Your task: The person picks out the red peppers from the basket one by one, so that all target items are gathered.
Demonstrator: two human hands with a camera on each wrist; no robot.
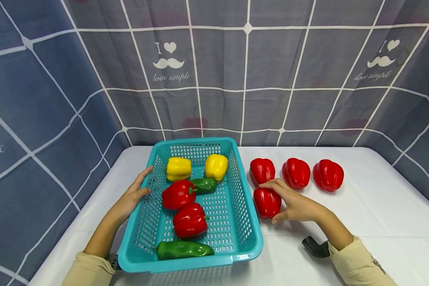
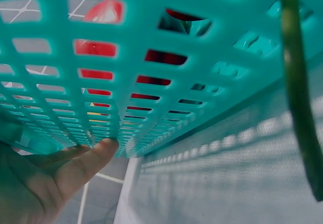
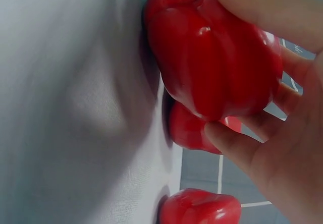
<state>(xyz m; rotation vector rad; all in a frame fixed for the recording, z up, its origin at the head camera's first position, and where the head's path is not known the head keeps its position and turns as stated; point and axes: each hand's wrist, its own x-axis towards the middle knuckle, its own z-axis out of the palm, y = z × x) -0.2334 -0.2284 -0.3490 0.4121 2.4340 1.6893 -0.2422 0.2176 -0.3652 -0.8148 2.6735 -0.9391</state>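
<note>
My right hand (image 1: pixel 296 202) holds a red bell pepper (image 1: pixel 267 203) on the table, just right of the turquoise basket (image 1: pixel 253 238). In the right wrist view, its thumb and fingers (image 3: pixel 234 143) lie around that pepper. My left hand (image 1: pixel 130 197) rests against the outside of the basket's left wall, its fingers extended. Inside the basket lie a yellow bell pepper (image 1: pixel 178 169), another yellow pepper (image 1: pixel 216 167), a green pepper (image 1: pixel 204 185), two red bell peppers (image 1: pixel 190 221) and a long green pepper (image 1: pixel 184 250) at the near end.
Behind the held pepper sits a red bell pepper (image 1: pixel 262 171). Two more red ones, a middle pepper (image 1: pixel 296 173) and a right-hand pepper (image 1: pixel 328 175), stand on the white tablecloth (image 1: pixel 361 206). A grey checked curtain (image 1: pixel 271 107) encloses the table's back and sides.
</note>
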